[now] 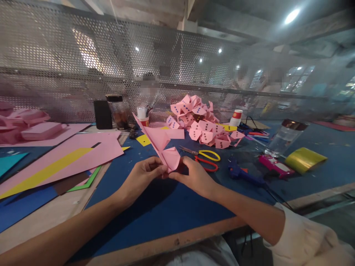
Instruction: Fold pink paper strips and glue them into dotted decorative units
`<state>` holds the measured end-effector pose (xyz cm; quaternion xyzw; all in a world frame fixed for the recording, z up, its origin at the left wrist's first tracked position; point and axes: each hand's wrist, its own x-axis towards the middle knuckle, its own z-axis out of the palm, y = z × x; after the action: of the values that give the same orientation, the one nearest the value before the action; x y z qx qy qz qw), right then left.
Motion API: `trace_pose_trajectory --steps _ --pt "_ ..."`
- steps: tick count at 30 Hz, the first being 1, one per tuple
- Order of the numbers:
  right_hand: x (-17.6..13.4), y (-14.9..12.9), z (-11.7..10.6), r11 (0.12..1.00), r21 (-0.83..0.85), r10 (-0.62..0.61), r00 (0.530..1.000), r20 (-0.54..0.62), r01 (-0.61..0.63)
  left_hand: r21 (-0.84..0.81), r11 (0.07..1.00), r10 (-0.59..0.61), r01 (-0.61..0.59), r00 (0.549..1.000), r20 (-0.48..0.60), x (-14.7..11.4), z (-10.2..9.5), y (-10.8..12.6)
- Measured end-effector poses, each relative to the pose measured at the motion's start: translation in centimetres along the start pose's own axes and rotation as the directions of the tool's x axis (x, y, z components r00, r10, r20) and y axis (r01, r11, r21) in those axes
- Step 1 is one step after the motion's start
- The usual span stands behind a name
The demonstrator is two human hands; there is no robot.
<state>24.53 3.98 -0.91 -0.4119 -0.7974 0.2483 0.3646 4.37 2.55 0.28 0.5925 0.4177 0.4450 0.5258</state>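
Observation:
A folded piece of pink paper (pixel 159 142) is held up over the blue tabletop, its long flat flap slanting to the upper left. My left hand (pixel 142 177) pinches its lower edge between thumb and fingers. From the other side, my right hand (pixel 195 177) grips the lower right corner, where a small folded part sticks out. Just beyond my right hand lie scissors (pixel 209 155) with one yellow and one red handle. Behind the paper is a pile of folded pink paper shapes (pixel 194 111) with dark square dots.
A blue glue gun (pixel 245 175), a pink tool (pixel 276 166) and a yellow roll (pixel 305 159) lie at right, near a clear jar (pixel 287 138). Pink sheets (pixel 83 151) cover the left side. A dark drink jar (pixel 118 112) and a paper cup (pixel 236 117) stand behind.

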Motion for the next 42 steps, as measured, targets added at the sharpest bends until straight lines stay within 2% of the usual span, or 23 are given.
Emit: trace_pose_trajectory --steps 8,19,27,34,42 --pt "0.06 -0.26 -0.08 0.989 0.077 -0.125 0.992 -0.008 0.125 0.003 1.0 -0.028 0.028 0.999 0.021 -0.13 0.17 0.16" --pt "0.16 0.15 0.09 0.995 0.072 -0.071 0.997 -0.012 0.072 0.009 1.0 -0.025 0.025 1.0 0.011 -0.03 0.26 0.04" --pt "0.21 0.04 0.23 0.99 0.14 -0.035 0.999 0.01 0.033 -0.001 1.0 -0.031 0.031 0.999 -0.011 0.1 0.04 -0.65" --pt "0.34 0.02 0.2 0.966 0.258 -0.015 0.999 0.043 0.003 0.004 0.999 -0.035 0.035 0.999 -0.025 0.19 0.21 -0.32" --pt "0.39 0.31 0.34 0.964 0.266 -0.019 0.997 0.068 0.001 0.042 0.999 -0.008 0.009 1.0 -0.024 0.16 0.03 -0.44"
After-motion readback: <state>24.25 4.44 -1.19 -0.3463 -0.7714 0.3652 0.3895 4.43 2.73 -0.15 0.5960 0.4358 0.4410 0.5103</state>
